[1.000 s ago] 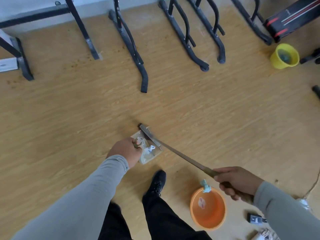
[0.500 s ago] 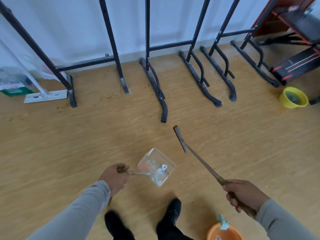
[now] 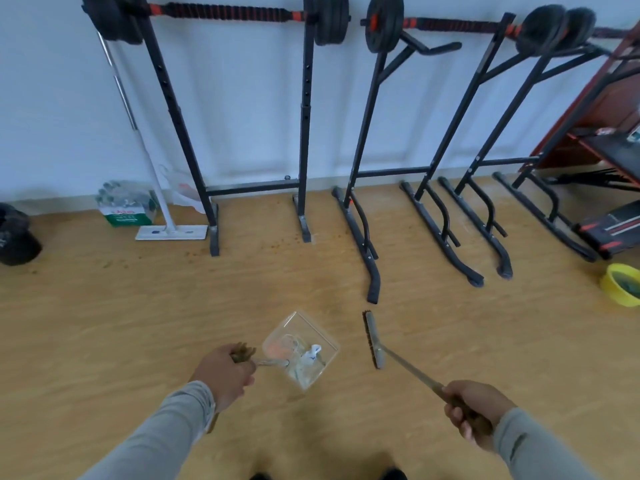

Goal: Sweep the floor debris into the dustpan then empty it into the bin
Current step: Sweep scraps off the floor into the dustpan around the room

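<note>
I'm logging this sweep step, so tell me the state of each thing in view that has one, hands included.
dustpan: lifted off the floor, loaded with debris.
debris: inside the dustpan.
brush: held out over the floor, head forward.
left hand: grips the dustpan handle.
right hand: grips the brush handle.
yellow bowl: upright on the floor.
flat mop: leaning against the wall.

Soft even daylight, slight blur (edges bowed).
</note>
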Demonstrator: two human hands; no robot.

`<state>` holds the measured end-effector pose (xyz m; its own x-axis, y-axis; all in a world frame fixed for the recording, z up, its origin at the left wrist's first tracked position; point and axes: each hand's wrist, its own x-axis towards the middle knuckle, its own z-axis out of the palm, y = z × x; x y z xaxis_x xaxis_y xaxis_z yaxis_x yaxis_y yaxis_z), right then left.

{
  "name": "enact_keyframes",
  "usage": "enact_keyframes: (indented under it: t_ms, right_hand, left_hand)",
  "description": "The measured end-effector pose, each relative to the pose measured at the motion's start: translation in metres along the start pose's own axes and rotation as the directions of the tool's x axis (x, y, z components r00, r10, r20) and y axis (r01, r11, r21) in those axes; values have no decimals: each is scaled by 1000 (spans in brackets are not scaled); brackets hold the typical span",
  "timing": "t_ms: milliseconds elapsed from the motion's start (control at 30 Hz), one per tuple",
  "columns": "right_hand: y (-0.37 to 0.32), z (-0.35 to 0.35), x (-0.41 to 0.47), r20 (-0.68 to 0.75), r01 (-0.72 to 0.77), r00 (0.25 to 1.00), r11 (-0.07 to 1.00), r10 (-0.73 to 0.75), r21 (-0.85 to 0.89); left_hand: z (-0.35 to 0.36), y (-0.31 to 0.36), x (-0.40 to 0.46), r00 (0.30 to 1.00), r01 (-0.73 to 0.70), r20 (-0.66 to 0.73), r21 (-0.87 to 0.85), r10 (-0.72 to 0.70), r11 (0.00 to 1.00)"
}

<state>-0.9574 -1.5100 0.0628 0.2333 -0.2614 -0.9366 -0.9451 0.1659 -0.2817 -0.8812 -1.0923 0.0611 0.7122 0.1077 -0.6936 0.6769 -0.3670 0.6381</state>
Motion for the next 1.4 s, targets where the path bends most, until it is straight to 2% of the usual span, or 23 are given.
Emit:
enact_keyframes:
  t_ms: [333,733,1000,1200,1400]
  right_hand:
    - [-27,63,-17,-58,6,998,990,-15,-144]
    - [-123,92,12,-43,19,998,956,-34,-293]
    - [-202,41,48,-4,25,1000,954,-27,-297]
    - [-256,-22,55,33,157,988,963,-153,-218]
    - [-302,-91,58,-15,347,937,933,-349,-96]
  left_hand:
    - [-77,-12,5,996,-30,-88,-90,22,995]
    - [-83,20,35,984,15,-168,-221,-54,975]
    - [-29,111,86,978,31,-199,-147,-61,989]
    - [28,198,128,978,37,-199,-106,-58,994]
    - [69,278,169,990,-4,-141,-82,-7,997]
